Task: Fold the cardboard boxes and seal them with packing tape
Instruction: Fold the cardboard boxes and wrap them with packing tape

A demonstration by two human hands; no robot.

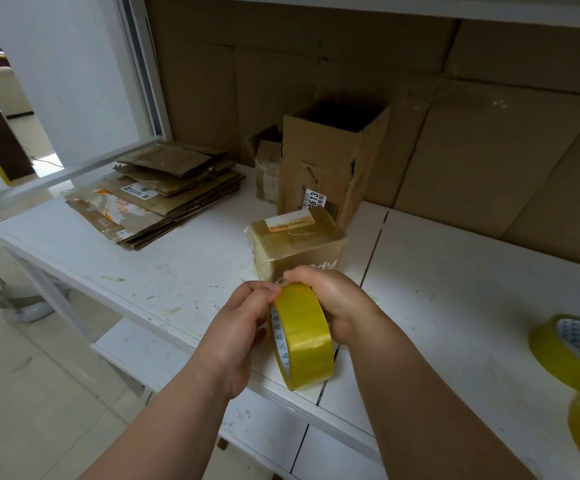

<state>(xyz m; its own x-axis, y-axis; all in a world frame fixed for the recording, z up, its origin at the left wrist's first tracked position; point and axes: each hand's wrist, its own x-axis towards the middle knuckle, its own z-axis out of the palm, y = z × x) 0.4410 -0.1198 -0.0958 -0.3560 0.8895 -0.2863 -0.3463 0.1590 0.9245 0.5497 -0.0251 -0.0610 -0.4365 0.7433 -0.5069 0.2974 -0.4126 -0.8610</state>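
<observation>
Both hands are on the yellow roll of packing tape (302,336), held on edge over the white table (177,271). The left hand (238,336) has fingers curled, pinching at the roll's top edge; the right hand (330,299) wraps around the far side. The small taped cardboard box (297,242) sits just behind them.

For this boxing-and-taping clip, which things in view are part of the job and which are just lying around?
Part of the job:
- tape roll, held by left hand and right hand
- small taped box
- tall open box
- stack of flattened boxes

Lying about:
- spare tape rolls
- small carton behind the tall box
</observation>
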